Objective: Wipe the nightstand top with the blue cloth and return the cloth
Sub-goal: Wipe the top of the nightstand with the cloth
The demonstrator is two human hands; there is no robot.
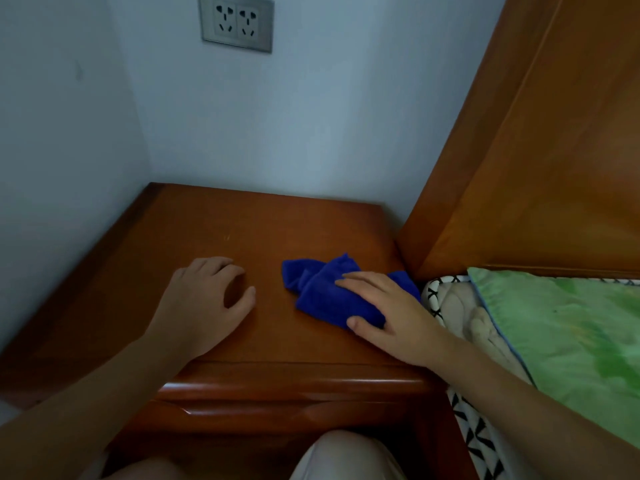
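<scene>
A crumpled blue cloth (318,289) lies on the right part of the brown wooden nightstand top (242,230). My right hand (391,313) rests flat on the cloth's right side, fingers stretched over it and thumb pressed at its near edge. My left hand (207,299) sits on the bare wood to the left of the cloth, fingers loosely curled and apart, holding nothing. A gap of bare wood separates the left hand from the cloth.
The nightstand stands in a corner of pale walls, with a double socket plate (237,22) high on the back wall. A wooden headboard (536,150) rises at the right. A green pillow (571,334) and patterned bedding (474,434) lie beside it. My knee (346,455) is below.
</scene>
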